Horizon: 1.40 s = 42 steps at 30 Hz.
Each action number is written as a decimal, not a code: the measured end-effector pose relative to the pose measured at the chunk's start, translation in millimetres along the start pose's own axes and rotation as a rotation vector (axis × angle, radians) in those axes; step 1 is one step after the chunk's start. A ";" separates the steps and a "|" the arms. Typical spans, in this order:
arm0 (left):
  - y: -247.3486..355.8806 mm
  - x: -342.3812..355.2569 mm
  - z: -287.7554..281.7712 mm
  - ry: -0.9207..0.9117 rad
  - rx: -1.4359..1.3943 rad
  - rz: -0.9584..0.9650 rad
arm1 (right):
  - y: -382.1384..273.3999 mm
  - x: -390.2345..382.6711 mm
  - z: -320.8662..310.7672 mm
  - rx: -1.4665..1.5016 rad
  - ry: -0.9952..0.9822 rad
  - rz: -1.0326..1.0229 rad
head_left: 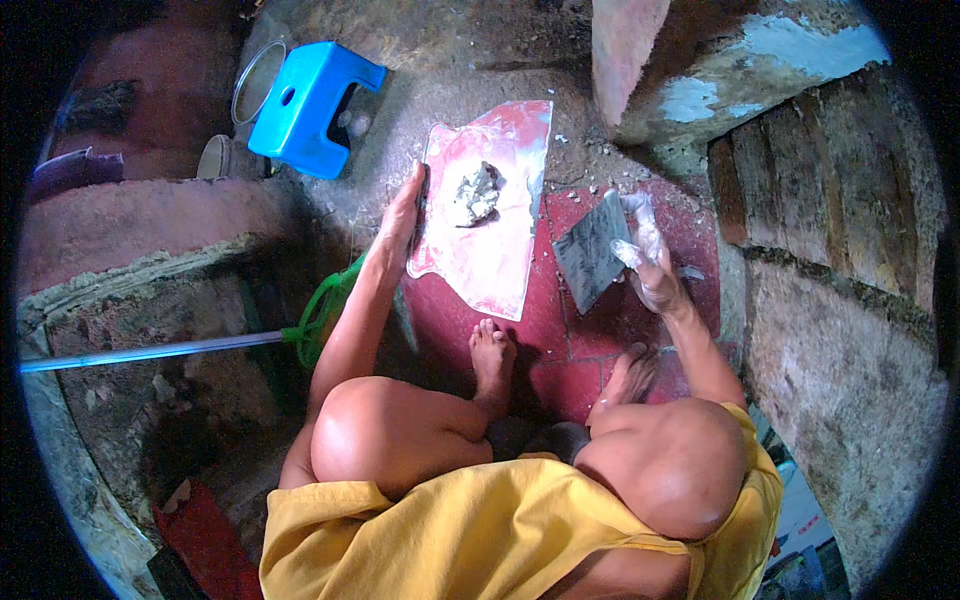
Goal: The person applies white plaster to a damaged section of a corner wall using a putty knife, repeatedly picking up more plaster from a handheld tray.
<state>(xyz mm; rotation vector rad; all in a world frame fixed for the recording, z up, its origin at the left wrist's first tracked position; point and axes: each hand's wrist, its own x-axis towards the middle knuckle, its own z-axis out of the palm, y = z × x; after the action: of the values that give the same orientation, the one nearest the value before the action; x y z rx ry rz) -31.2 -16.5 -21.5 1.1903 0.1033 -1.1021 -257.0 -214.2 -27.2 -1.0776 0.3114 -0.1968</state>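
Observation:
My left hand (403,208) grips the left edge of a flat, irregularly cut sheet (485,270), red and smeared with white. On the sheet sits a crumbly grey-white lump of paste (476,195). To the right, my right hand (652,262), its fingers coated in white, is closed on a thin dark grey rectangular plate (590,252). That plate is tilted above the red tiles, apart from the sheet. What the plate is made of cannot be told.
Red floor tiles (535,300) lie under my bare feet, with crumbs scattered beyond. A blue plastic stool (310,105) stands far left. A green-headed tool with a pale pole (160,351) lies left. Rough walls (830,330) and wooden boards (830,190) border the right.

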 end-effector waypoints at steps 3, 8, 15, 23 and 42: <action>-6.8 2.7 -1.1 -0.031 -0.044 -0.022 | -13.7 15.8 24.9 -0.081 -0.053 -0.170; -5.4 -5.2 26.1 0.031 -0.106 0.068 | 2.0 24.0 19.5 -0.139 -0.060 -0.044; 11.3 -4.6 -7.0 -0.016 -0.136 0.041 | 68.5 -10.6 -27.0 -0.071 -0.075 0.065; 37.2 -22.7 21.2 0.118 0.859 -0.128 | -38.1 7.6 -35.9 -0.668 0.264 -0.330; -15.4 22.9 -16.3 -0.116 0.370 -0.412 | 30.9 24.5 -14.3 -0.586 0.043 -0.108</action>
<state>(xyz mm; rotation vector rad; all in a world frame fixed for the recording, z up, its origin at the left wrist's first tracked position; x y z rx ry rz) -23.1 -17.4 -52.5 1.4698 0.0566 -1.5994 -238.7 -219.3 -64.6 -1.6732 0.3599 -0.2323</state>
